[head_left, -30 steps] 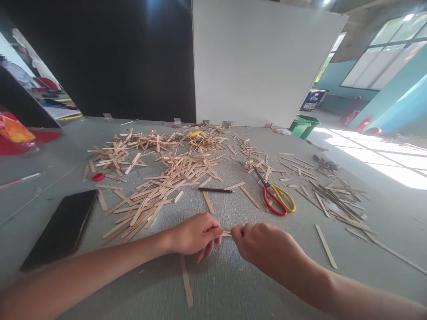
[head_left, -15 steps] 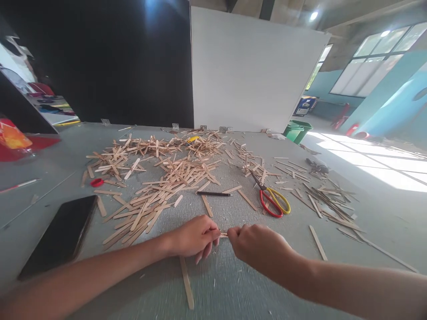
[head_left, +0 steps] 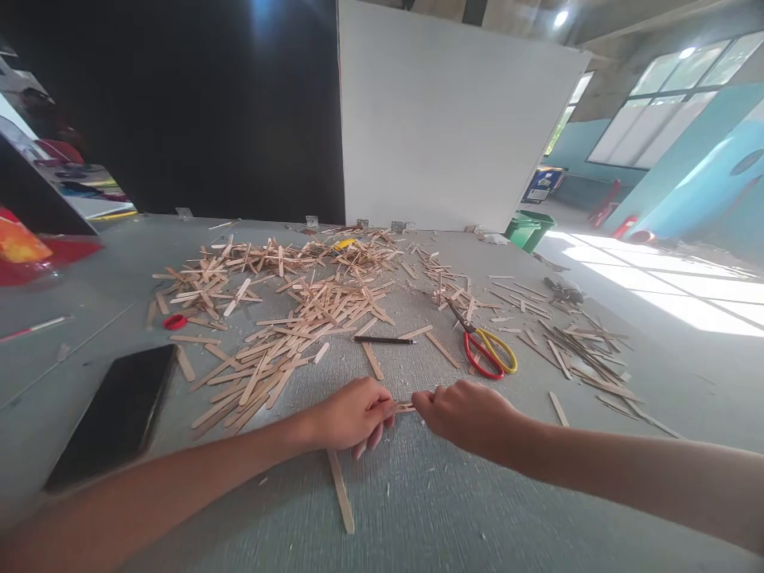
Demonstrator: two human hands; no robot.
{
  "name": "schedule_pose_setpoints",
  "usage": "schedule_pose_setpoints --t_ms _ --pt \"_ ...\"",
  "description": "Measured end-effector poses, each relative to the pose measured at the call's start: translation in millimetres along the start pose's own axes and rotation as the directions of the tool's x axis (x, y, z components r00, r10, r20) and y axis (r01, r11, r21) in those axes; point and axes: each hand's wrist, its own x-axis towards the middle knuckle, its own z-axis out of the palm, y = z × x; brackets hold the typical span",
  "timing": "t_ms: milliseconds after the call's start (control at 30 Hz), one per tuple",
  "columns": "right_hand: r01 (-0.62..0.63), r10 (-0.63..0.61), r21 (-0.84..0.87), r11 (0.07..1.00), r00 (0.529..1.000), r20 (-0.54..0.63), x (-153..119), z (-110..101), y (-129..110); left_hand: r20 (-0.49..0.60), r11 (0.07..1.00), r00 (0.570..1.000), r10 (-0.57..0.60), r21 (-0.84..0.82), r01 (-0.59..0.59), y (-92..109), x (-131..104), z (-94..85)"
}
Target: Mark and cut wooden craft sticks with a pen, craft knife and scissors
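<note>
Between my two hands stretches a short wooden stick piece (head_left: pixel 404 407), with splintered-looking edges. My left hand (head_left: pixel 359 415) pinches its left end, and my right hand (head_left: pixel 457 410) is closed on its right end. Under my left hand, a flat wooden stick (head_left: pixel 341 493) lies on the grey table (head_left: pixel 454 517), pointing towards me. Beyond my hands is a black pen (head_left: pixel 385 341). Scissors (head_left: pixel 489 353) with red and yellow handles lie past my right hand, their blades pointing away to the left.
A large heap of wooden sticks (head_left: pixel 268 366) spreads over the middle and left. A dark phone (head_left: pixel 113 418) and red ring (head_left: pixel 175 321) lie left. More thin strips (head_left: pixel 588 358) are at right. Black and white panels (head_left: pixel 442 119) stand behind.
My hands have drawn slightly apart, showing more of the piece between them. The view has shifted a little.
</note>
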Motion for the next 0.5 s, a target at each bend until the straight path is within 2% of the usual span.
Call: schedule_pose_setpoints --t_ms 133,333,500 --pt "0.018 -0.019 0.011 1.0 0.999 0.035 -0.7 2.0 9.9 0.0 1.0 1.0 0.005 -0.006 -0.005 -1.1 1.3 0.9" --pt "0.055 -0.047 -0.071 0.996 0.994 0.099 10.7 -23.1 -12.6 0.007 0.999 0.999 0.035 -0.004 -0.034 -0.4 -1.3 -0.3" --pt "0.051 -0.043 -0.069 0.996 0.992 0.115 12.3 -19.6 -0.6 0.0 0.999 0.999 0.042 -0.02 -0.042 -3.5 -1.3 -0.1"
